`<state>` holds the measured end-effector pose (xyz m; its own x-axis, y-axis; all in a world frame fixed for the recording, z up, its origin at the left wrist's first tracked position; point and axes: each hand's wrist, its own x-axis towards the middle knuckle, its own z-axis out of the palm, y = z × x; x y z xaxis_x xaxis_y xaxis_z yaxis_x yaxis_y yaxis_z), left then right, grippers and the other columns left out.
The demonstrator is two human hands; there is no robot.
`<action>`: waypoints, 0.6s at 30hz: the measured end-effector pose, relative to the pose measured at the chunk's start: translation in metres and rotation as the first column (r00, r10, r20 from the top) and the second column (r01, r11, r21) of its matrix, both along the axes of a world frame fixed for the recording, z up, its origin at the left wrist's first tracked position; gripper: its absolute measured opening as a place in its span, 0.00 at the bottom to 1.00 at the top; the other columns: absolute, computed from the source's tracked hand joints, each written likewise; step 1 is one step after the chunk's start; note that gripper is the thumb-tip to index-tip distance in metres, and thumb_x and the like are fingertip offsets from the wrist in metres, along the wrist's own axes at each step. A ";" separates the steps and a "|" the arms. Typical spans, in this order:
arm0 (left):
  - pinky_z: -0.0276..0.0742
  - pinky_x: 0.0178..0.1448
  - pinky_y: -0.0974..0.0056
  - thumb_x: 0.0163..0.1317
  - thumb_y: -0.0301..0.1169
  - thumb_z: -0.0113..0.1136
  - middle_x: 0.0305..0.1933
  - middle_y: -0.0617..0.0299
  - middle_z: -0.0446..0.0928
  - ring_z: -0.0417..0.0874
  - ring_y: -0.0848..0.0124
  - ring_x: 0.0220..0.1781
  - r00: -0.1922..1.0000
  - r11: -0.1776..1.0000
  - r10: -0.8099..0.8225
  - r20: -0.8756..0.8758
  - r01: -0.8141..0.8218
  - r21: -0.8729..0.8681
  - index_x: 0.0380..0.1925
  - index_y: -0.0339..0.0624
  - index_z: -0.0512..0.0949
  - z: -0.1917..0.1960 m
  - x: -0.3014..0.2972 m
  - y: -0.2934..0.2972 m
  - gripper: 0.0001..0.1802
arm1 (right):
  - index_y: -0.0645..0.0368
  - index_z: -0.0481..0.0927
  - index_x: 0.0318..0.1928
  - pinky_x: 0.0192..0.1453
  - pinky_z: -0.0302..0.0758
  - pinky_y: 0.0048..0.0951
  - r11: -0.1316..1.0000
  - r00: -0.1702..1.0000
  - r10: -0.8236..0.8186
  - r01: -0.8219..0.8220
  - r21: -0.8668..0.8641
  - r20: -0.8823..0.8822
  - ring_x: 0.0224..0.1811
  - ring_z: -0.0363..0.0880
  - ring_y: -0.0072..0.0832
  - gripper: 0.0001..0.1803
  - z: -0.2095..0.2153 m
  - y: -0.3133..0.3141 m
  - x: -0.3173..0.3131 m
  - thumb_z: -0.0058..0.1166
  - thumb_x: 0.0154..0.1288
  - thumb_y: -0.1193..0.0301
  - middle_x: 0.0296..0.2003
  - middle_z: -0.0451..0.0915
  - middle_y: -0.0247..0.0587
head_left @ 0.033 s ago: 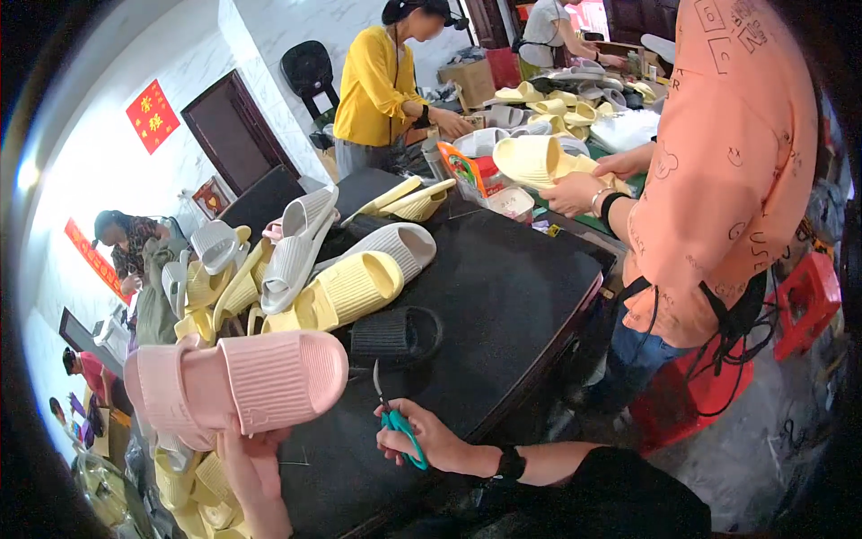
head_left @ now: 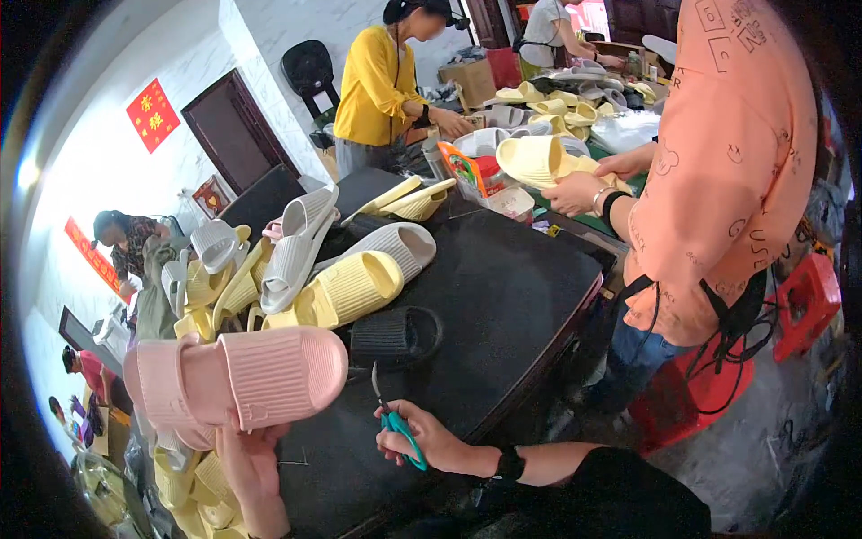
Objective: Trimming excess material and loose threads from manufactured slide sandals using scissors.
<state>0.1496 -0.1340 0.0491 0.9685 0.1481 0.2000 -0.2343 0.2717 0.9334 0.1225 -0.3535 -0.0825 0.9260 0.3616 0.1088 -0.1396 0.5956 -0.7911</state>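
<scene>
My left hand (head_left: pixel 251 463) grips a pair of pink ribbed slide sandals (head_left: pixel 278 377) from below, held up at the lower left. The soles and my fingertips are partly hidden behind them. In my right hand (head_left: pixel 426 436) is a pair of scissors (head_left: pixel 404 440) with teal handles, its curved metal blades pointing up and away. A dark slide sandal (head_left: pixel 395 334) lies on the black table (head_left: pixel 503 296) just beyond the blades. Yellow slides (head_left: pixel 346 292) and grey slides (head_left: pixel 305 242) are heaped behind the pink pair.
More yellow slides (head_left: pixel 193 476) pile up below my left hand. At the right stands a co-worker in an orange top (head_left: pixel 727 171), holding a yellow slide (head_left: pixel 534 162). Another co-worker in yellow (head_left: pixel 373 85) works farther back. Red plastic stools (head_left: pixel 808 301) stand at the right.
</scene>
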 end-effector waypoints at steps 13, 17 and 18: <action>0.85 0.32 0.58 0.66 0.36 0.49 0.41 0.51 0.78 0.83 0.62 0.36 0.992 0.989 -0.123 -0.007 0.124 0.080 0.48 0.33 0.67 0.019 0.053 -0.025 0.17 | 0.63 0.60 0.57 0.34 0.75 0.19 0.992 0.998 0.043 -0.037 -0.122 0.053 0.33 0.75 0.18 0.24 -0.008 -0.006 0.000 0.52 0.65 0.68 0.36 0.74 0.36; 0.85 0.32 0.59 0.66 0.35 0.49 0.41 0.51 0.78 0.83 0.62 0.37 0.992 0.989 -0.117 -0.038 0.120 0.091 0.50 0.34 0.66 0.023 0.065 -0.034 0.18 | 0.63 0.60 0.57 0.36 0.75 0.20 0.991 0.997 0.053 -0.045 -0.124 0.058 0.33 0.74 0.19 0.24 -0.011 -0.004 -0.002 0.51 0.65 0.69 0.36 0.73 0.37; 0.84 0.33 0.58 0.66 0.35 0.49 0.41 0.51 0.78 0.83 0.62 0.38 0.991 0.987 -0.122 -0.052 0.127 0.100 0.51 0.35 0.66 0.023 0.068 -0.035 0.18 | 0.63 0.60 0.57 0.37 0.75 0.21 0.992 0.996 0.044 -0.036 -0.119 0.072 0.33 0.74 0.19 0.24 -0.012 -0.003 -0.002 0.51 0.64 0.69 0.36 0.73 0.37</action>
